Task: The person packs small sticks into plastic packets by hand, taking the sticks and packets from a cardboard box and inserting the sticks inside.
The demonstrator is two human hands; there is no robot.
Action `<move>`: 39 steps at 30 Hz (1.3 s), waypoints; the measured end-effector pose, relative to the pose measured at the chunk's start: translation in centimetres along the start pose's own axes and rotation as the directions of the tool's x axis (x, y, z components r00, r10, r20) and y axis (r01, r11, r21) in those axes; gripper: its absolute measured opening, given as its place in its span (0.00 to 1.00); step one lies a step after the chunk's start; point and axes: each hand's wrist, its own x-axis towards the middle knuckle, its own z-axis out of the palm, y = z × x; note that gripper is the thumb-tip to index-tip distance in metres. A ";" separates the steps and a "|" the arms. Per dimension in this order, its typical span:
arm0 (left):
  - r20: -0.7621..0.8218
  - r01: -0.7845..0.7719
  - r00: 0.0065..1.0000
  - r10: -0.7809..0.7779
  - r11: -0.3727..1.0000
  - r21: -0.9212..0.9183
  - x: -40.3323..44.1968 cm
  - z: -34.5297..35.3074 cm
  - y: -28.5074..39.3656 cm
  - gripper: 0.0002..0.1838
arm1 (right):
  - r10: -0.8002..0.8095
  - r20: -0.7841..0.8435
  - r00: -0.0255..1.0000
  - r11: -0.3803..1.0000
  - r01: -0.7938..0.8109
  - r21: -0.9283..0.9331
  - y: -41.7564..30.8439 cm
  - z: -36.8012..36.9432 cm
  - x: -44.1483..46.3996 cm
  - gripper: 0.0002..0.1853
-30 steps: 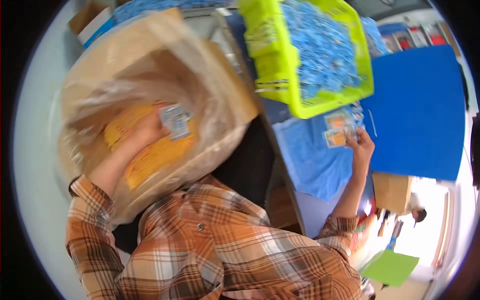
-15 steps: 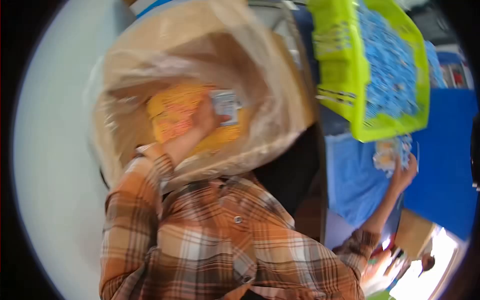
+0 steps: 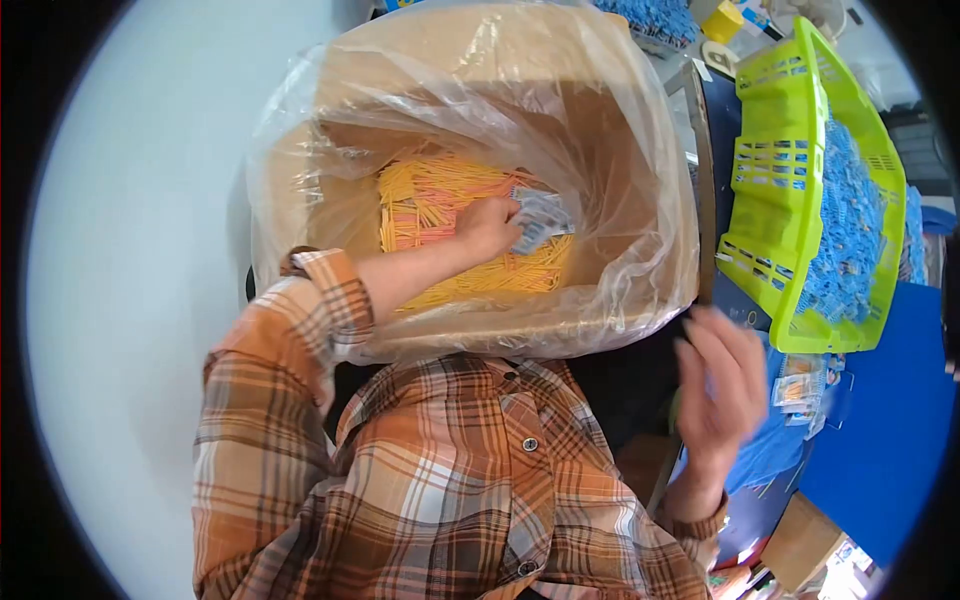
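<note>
My left hand (image 3: 487, 226) reaches down inside a lined cardboard box, its fingers closed on several small printed clear packets (image 3: 541, 222) that are partly blurred. Beneath it lie thin yellow and pink strips (image 3: 435, 190), packed in rows. Loose plastic lining (image 3: 640, 255) covers the walls and rim of the cardboard box (image 3: 440, 48). Outside the box's lower right corner, my right hand (image 3: 722, 385) is raised with its fingers apart, smeared a little by motion, and nothing shows in it. Just right of it, a small pile of clear packets (image 3: 800, 388) lies by a blue cloth.
A lime-green basket (image 3: 775, 160) tilts at the right, full of small blue packets (image 3: 845, 230). The blue cloth (image 3: 757, 455) and a blue board (image 3: 890, 430) lie below it. More blue pieces (image 3: 655, 20) stand at the back. A pale wall (image 3: 140, 300) borders the left.
My right hand has left the packets beside the blue cloth and come left toward the box. The view has shifted, so box and basket appear farther right and lower. My left hand stays in the box.
</note>
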 end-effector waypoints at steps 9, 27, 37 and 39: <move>0.020 -0.347 0.930 0.366 0.896 -0.279 -5.5 -12.7 5.7 0.04 | 0.076 0.490 0.868 0.991 -0.121 0.060 -2.3 12.2 13.5 0.14; -0.658 -0.386 0.747 0.090 0.865 -0.321 -5.6 -19.1 -0.9 0.06 | -0.478 0.686 0.549 0.804 0.587 0.090 -5.0 45.7 7.7 0.14; -0.611 -0.377 0.787 0.084 0.849 -0.369 -5.7 -19.4 -0.5 0.07 | -0.216 0.911 0.353 0.669 0.732 -0.125 -8.8 45.5 7.8 0.12; -0.586 -0.356 0.805 0.091 0.864 -0.356 -5.6 -19.5 -0.8 0.07 | -0.263 0.880 0.396 0.710 0.697 -0.102 -8.4 46.6 7.7 0.12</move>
